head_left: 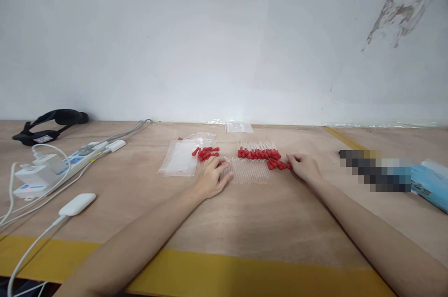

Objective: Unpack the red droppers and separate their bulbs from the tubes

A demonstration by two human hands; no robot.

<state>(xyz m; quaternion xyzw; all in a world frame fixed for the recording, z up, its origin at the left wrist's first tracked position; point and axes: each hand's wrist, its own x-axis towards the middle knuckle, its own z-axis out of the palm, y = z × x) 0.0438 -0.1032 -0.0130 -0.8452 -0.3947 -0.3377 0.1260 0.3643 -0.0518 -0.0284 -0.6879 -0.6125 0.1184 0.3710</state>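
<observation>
The left hand (213,176) lay loosely open on the clear pipettes (250,170). The right hand (304,166) curled against the red bulbs (259,153); I could not tell its grip. Zip bags (180,159) lay flat toward the table's (245,222) far edge.

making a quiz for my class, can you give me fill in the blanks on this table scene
The caps at the right hand are ____.
The power strip lies to the ____ of the left hand.
The tape along the table edge is ____.
Missing words: red, left, yellow.
</observation>
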